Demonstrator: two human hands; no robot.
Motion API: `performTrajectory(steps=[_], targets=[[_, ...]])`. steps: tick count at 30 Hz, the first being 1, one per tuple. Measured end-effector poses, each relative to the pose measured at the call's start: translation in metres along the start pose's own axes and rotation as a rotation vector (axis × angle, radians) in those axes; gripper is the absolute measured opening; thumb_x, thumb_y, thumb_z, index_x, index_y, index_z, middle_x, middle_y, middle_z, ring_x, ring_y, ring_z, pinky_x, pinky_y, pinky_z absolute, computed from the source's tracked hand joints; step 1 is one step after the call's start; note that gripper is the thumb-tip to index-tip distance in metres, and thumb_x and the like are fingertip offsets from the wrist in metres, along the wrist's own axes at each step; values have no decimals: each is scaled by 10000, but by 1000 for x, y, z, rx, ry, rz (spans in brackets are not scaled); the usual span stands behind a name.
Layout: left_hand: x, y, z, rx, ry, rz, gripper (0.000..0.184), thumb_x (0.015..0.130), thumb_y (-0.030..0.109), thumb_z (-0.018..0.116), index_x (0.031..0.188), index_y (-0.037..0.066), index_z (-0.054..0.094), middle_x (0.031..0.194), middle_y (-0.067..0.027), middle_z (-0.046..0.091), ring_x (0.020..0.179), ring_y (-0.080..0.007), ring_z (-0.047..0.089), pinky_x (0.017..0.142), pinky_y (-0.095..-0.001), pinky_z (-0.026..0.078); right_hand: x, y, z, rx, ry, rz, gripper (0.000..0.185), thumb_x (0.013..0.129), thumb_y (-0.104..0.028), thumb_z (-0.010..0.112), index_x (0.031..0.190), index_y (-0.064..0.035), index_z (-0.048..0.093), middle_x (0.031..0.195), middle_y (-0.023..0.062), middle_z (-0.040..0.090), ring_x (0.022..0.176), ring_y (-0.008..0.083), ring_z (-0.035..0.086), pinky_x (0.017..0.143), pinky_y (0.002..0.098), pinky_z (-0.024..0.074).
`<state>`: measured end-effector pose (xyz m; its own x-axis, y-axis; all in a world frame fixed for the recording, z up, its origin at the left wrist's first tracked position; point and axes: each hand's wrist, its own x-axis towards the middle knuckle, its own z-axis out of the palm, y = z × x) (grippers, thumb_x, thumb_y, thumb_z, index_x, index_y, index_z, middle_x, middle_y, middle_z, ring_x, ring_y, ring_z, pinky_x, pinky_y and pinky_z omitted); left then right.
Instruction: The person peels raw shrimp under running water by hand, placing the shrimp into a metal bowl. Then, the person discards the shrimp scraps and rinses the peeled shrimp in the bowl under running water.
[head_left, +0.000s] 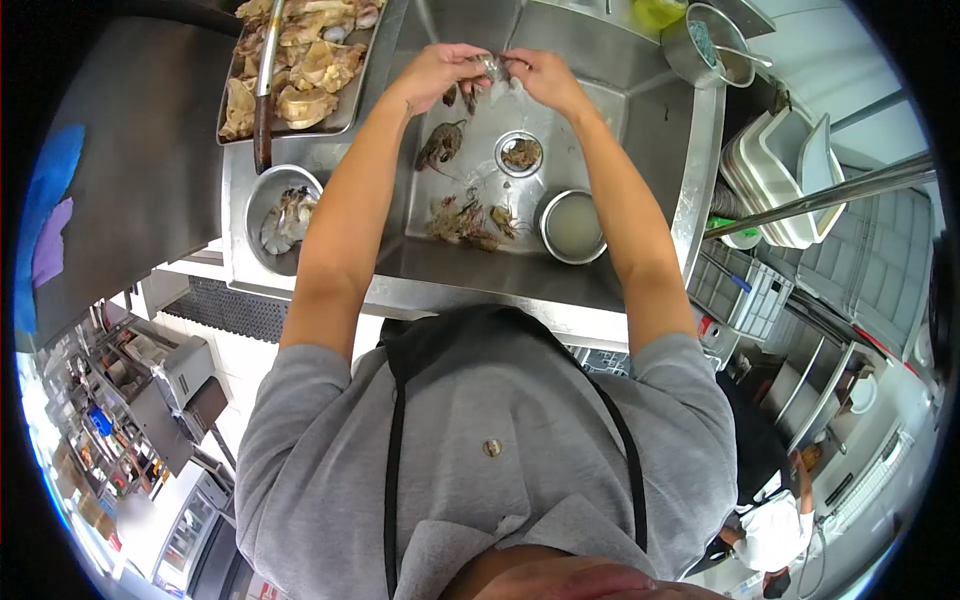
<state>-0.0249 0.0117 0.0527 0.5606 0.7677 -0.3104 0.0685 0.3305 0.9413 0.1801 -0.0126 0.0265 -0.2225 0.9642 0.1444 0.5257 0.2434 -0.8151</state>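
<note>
Evidently, my left grip clamps a glossy grey shrimp over the rectangular steel sink; whether the right grip pinches it, I can't tell.

Greyish, glossy shrimp, partly hidden, held between left fingers and right fingers, over sink.

A metal tray carries pale, yellowish chunks, with a long tool lying across it, its brown end jutting past the rim. On the dark surface at far left lie a blue sheet and a purple piece — touching each other. At upper right stands a metal pot with a spoon in it, beside something yellow-green. White tubs are stacked nearby — tilted — and a person in a white top shows at lower right.
</note>
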Motion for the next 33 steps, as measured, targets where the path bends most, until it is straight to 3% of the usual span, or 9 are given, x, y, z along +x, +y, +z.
performTrajectory(steps=[3, 7, 13, 15, 16, 18, 21, 27, 33], targets=[[7, 1, 1, 124, 25, -30, 283, 889, 123, 588, 1116, -45, 584, 869, -57, 647, 787, -112, 595, 636, -227, 417, 6, -17, -1, -306, -133, -236, 248, 854, -234, 530, 955, -23, 614, 860, 212, 650, 815, 374, 636, 682, 438, 502], [12, 8, 7, 200, 43, -25, 249, 896, 123, 569, 1085, -38, 588, 847, -52, 642, 755, -111, 582, 629, -225, 417, 18, -30, -7, -538, -273, -95, 280, 846, -255, 552, 994, -22, 600, 872, 220, 646, 839, 384, 627, 700, 470, 497], [-10, 11, 9, 44, 13, 55, 236, 891, 125, 584, 1059, -40, 598, 844, -60, 644, 732, -102, 572, 620, -226, 419, 11, -21, -17, -65, -255, 53, 239, 829, -186, 539, 954, -3, 626, 785, 215, 639, 755, 331, 644, 647, 409, 504], [-13, 11, 11, 2, 71, 81, 236, 886, 126, 593, 1051, -42, 601, 847, -63, 645, 724, -102, 572, 620, -224, 420, 7, -20, -17, 319, -274, 486, 222, 814, -160, 536, 929, -2, 642, 765, 177, 643, 701, 299, 639, 632, 378, 498], [-15, 10, 10, -39, 127, 100, 235, 881, 126, 603, 1044, -44, 604, 849, -65, 646, 716, -102, 572, 620, -223, 421, 7, -21, -16, 318, -277, 481, 222, 814, -160, 536, 929, -2, 642, 765, 177, 643, 701, 299, 639, 632, 378, 498], [-15, 13, 10, 24, 185, 70, 228, 879, 126, 607, 1032, -44, 610, 852, -68, 647, 712, -104, 574, 619, -223, 422, 5, -30, -15, -62, -57, -37, 219, 833, -192, 551, 928, -7, 621, 759, 184, 641, 691, 326, 638, 639, 412, 502], [-11, 21, 10, 109, 209, 34, 209, 882, 120, 601, 1011, -44, 620, 854, -72, 649, 711, -108, 579, 617, -226, 426, 9, -49, -16, -413, -94, -420, 247, 859, -240, 542, 921, -5, 587, 766, 209, 640, 719, 365, 638, 659, 457, 505], [-10, 40, 9, 133, 155, 21, 202, 899, 99, 562, 1015, -58, 614, 845, -74, 641, 721, -118, 585, 620, -235, 439, 15, -75, -26, -662, -278, -274, 261, 892, -241, 486, 917, 10, 555, 784, 231, 641, 741, 409, 627, 674, 492, 501], [-16, 39, 12, 127, 90, 0, 201, 898, 94, 567, 1018, -61, 610, 847, -70, 637, 731, -122, 590, 644, -228, 448, 13, -70, -33, -534, -316, -270, 243, 902, -218, 447, 906, -5, 564, 774, 261, 622, 738, 424, 619, 664, 503, 484]])
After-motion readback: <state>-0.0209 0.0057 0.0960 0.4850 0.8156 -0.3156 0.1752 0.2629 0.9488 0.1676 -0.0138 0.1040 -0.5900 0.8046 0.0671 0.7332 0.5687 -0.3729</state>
